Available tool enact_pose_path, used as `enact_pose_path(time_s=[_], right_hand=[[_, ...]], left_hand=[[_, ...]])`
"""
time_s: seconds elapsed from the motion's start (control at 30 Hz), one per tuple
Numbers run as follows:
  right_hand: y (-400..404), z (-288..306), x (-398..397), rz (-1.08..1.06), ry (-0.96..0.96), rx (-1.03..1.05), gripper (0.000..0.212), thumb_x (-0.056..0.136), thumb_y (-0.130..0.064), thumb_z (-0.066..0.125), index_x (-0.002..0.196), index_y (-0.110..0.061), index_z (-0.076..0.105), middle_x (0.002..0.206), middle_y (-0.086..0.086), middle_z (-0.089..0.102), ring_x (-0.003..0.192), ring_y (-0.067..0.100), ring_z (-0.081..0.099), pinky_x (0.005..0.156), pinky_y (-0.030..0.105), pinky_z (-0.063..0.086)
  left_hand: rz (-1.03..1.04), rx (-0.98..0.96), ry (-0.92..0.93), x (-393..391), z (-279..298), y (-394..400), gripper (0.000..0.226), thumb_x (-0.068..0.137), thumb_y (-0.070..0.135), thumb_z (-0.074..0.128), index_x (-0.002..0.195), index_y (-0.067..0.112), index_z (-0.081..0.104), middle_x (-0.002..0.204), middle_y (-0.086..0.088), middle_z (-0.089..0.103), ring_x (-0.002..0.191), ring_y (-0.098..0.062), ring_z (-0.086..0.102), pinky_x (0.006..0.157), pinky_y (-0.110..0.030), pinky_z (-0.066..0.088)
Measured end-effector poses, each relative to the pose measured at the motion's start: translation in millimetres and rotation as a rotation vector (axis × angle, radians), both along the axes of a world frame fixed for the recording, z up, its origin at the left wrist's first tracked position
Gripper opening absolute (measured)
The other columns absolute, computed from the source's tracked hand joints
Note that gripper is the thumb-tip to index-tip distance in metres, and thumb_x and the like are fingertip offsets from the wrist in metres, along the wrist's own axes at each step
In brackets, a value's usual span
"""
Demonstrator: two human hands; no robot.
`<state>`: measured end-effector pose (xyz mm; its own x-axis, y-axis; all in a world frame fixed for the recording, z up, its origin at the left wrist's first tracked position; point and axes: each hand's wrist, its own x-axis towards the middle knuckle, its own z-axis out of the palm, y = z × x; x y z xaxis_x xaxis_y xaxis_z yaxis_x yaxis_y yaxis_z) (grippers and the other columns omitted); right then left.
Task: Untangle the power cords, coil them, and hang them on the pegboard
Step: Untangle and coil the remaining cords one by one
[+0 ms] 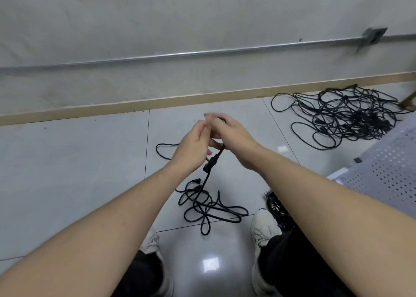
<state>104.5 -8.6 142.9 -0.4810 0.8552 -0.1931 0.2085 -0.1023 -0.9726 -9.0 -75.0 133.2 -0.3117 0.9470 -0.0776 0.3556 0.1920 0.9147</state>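
Note:
A black power cord (208, 206) lies in loose loops on the floor between my feet, with one strand rising to my hands. My left hand (193, 148) and my right hand (231, 134) are close together above it, both holding the cord's upper end. Its black connector (210, 163) hangs just below my left palm. A plug (196, 181) of the cord lies on the tile. A large tangle of black cords (346, 114) sits on the floor at the right by the wall.
A white perforated pegboard panel (387, 161) lies at the right edge. A small dark bundle (275, 204) sits beside my right shoe (264, 227). A wooden skirting (157, 105) and a metal conduit (202, 53) run along the wall ahead.

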Motion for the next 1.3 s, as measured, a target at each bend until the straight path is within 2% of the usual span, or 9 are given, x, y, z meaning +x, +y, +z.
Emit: enact_pose_path(time_s=[0.17,0.3,0.47,0.63,0.77,0.87,1.07,1.2,1.3], right_hand=[[-0.7,4.7,0.1,-0.034,0.031,0.022,0.046,0.107,-0.045,0.040,0.109,-0.009,0.068,0.094,0.004,0.070,0.084,0.033,0.064,0.056,0.035,0.045],[-0.4,11.3,5.2,-0.014,0.145,-0.046,0.041,0.109,-0.040,0.036,0.091,-0.013,0.061,0.105,0.012,0.077,0.111,0.047,0.063,0.080,0.050,0.050],[-0.3,18.3,13.5,-0.058,0.242,-0.137,0.044,0.111,-0.039,0.031,0.077,-0.016,0.048,0.093,0.009,0.078,0.089,0.025,0.068,0.085,0.039,0.050],[4.1,23.4,15.9,-0.202,0.440,-0.258,0.045,0.110,-0.042,0.034,0.073,-0.018,0.046,0.079,0.009,0.073,0.089,0.023,0.069,0.096,0.045,0.053],[6.5,25.1,20.5,-0.142,0.463,-0.255,0.044,0.111,-0.041,0.031,0.078,-0.017,0.047,0.076,0.008,0.071,0.083,0.024,0.070,0.098,0.049,0.053],[7.7,23.1,23.9,-0.081,0.381,-0.244,0.040,0.111,-0.041,0.031,0.087,-0.016,0.052,0.081,0.009,0.075,0.083,0.023,0.073,0.101,0.049,0.052],[10.3,10.6,29.8,0.033,0.208,-0.319,0.063,0.107,-0.058,0.015,0.133,-0.017,0.055,0.108,0.011,0.077,0.098,0.023,0.072,0.097,0.045,0.054],[0.2,-5.3,29.0,0.255,0.002,-0.310,0.041,0.100,-0.035,0.027,0.100,-0.012,0.062,0.070,0.001,0.069,0.077,0.020,0.066,0.114,0.059,0.039],[-12.1,-7.4,28.5,0.515,-0.221,-0.243,0.033,0.096,-0.013,0.034,0.098,-0.018,0.067,0.100,0.000,0.078,0.110,0.013,0.068,0.117,0.043,0.036]], left_hand=[[-0.037,0.059,-0.147,8.0,12.7,-3.1,0.023,0.113,0.029,0.032,0.114,0.026,0.054,0.076,0.005,0.076,0.066,0.000,0.065,0.069,-0.012,0.046],[-0.182,0.004,-0.313,9.7,17.3,-6.9,0.020,0.103,0.034,0.057,0.111,0.016,0.055,0.081,-0.007,0.077,0.090,-0.018,0.075,0.102,-0.041,0.047],[-0.347,-0.103,-0.348,4.5,21.8,-13.8,0.012,0.102,0.010,0.060,0.108,0.014,0.051,0.093,-0.014,0.078,0.067,-0.017,0.065,0.051,-0.018,0.043],[-0.374,-0.130,-0.459,8.7,20.9,-17.8,0.004,0.105,0.019,0.055,0.105,0.016,0.053,0.074,-0.012,0.070,0.063,-0.027,0.066,0.066,-0.027,0.053],[-0.392,-0.290,-0.486,8.7,29.5,-19.2,0.015,0.104,0.032,0.055,0.100,0.018,0.057,0.071,-0.010,0.067,0.043,-0.021,0.054,0.053,-0.028,0.048],[-0.441,-0.421,-0.396,5.5,28.9,-20.7,0.027,0.106,0.038,0.051,0.105,0.015,0.065,0.070,-0.008,0.066,0.050,-0.022,0.062,0.045,-0.025,0.048],[-0.260,-0.257,-0.451,12.3,14.8,-22.7,0.021,0.110,0.030,0.045,0.102,0.012,0.054,0.080,-0.009,0.067,0.066,-0.025,0.070,0.052,-0.033,0.059],[-0.144,-0.099,-0.499,11.0,18.4,-11.1,0.019,0.110,0.025,0.043,0.104,0.014,0.057,0.066,-0.002,0.055,0.050,-0.017,0.055,0.055,-0.033,0.057],[-0.032,-0.021,-0.643,8.4,22.1,-6.6,0.016,0.110,0.024,0.044,0.108,0.013,0.056,0.067,-0.001,0.052,0.051,-0.016,0.050,0.057,-0.032,0.055]])
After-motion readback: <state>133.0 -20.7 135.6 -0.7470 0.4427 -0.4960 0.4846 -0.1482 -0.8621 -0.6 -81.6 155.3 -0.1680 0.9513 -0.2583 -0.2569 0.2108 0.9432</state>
